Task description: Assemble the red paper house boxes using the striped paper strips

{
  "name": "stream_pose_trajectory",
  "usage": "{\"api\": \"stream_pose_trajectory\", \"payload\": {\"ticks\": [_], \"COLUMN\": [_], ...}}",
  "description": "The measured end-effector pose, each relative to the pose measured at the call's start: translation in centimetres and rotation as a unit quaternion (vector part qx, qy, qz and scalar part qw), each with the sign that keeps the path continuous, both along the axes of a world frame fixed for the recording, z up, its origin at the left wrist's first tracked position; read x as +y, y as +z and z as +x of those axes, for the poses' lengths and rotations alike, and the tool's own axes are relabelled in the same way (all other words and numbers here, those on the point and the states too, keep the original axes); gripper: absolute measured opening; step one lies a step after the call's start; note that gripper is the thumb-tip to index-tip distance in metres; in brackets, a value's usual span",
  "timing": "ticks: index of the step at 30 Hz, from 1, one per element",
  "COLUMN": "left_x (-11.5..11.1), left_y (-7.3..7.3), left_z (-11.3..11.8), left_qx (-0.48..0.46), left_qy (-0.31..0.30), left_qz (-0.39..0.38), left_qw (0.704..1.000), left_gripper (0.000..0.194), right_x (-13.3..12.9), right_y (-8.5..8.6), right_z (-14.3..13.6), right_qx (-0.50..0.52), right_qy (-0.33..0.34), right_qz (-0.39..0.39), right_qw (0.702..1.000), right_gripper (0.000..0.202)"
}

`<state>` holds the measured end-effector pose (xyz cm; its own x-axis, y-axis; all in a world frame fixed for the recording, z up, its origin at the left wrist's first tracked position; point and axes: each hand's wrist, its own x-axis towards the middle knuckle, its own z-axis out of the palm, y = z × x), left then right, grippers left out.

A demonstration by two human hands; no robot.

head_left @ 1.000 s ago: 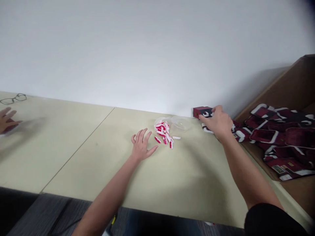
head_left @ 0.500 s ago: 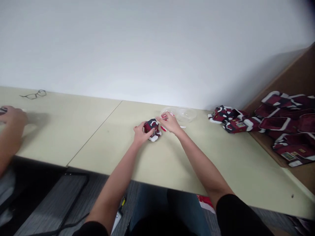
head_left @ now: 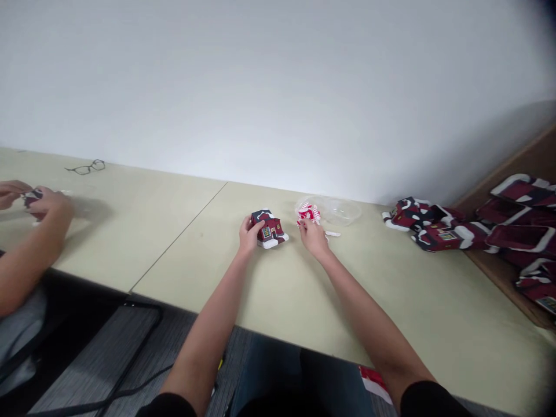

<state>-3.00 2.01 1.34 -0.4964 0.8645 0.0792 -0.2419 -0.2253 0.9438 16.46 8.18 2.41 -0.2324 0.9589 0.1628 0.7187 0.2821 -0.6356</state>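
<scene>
My left hand is closed on the left side of a small dark-red toy house with a dark roof and white snow-like trim, which rests on the table. To its right, my right hand has its fingers pinched together over the table. What they hold, if anything, is too small to make out. Just behind that hand lies a bunch of red-and-white pieces in a clear plastic container. A thin white strip lies beside the right hand.
More such houses lie at the right, spilling from a brown cardboard box. Black-framed glasses lie at the back left. At the far left a co-worker's hands hold a similar small house. A seam crosses the table.
My right hand has moved away from the house's roof to the red-and-white pieces. The house now shows more of its windowed front. The view has shifted slightly.
</scene>
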Motion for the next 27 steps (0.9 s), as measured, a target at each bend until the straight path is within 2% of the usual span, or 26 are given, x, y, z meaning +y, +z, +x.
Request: {"api": "stream_pose_trajectory", "payload": {"ticks": [3, 7, 11, 13, 17, 21, 27], "left_x": [0.0, -0.3, -0.5, -0.4, -0.2, -0.2, 0.0], "left_y": [0.4, 0.9, 0.9, 0.6, 0.4, 0.5, 0.4], "left_z": [0.2, 0.9, 1.6, 1.9, 2.2, 2.1, 1.9], "left_qx": [-0.021, -0.027, -0.008, -0.001, -0.002, -0.017, -0.020], "left_qy": [0.003, 0.007, 0.005, 0.003, -0.004, -0.024, -0.062], "left_qz": [-0.010, -0.002, 0.053, 0.081, 0.090, 0.020, -0.056], "left_qw": [1.000, 1.000, 0.999, 0.997, 0.996, 0.999, 0.996], "left_gripper": [0.047, 0.052, 0.052, 0.056, 0.062, 0.064, 0.072], "right_x": [-0.1, -1.1, -2.2, -2.6, -3.3, -3.8, -3.5], "right_y": [0.6, 1.2, 2.2, 2.8, 3.7, 4.1, 3.5], "right_z": [-0.3, -1.8, -2.5, -2.5, -2.6, -2.8, -2.8], "right_qx": [0.100, 0.217, 0.405, 0.453, 0.480, 0.485, 0.438], "right_qy": [0.047, 0.120, 0.131, 0.114, 0.092, 0.054, 0.037], "right_qz": [-0.025, -0.097, -0.210, -0.235, -0.243, -0.280, -0.293], "right_qw": [0.994, 0.964, 0.880, 0.852, 0.838, 0.827, 0.849], "right_gripper": [0.037, 0.042, 0.033, 0.028, 0.020, 0.016, 0.017]}}
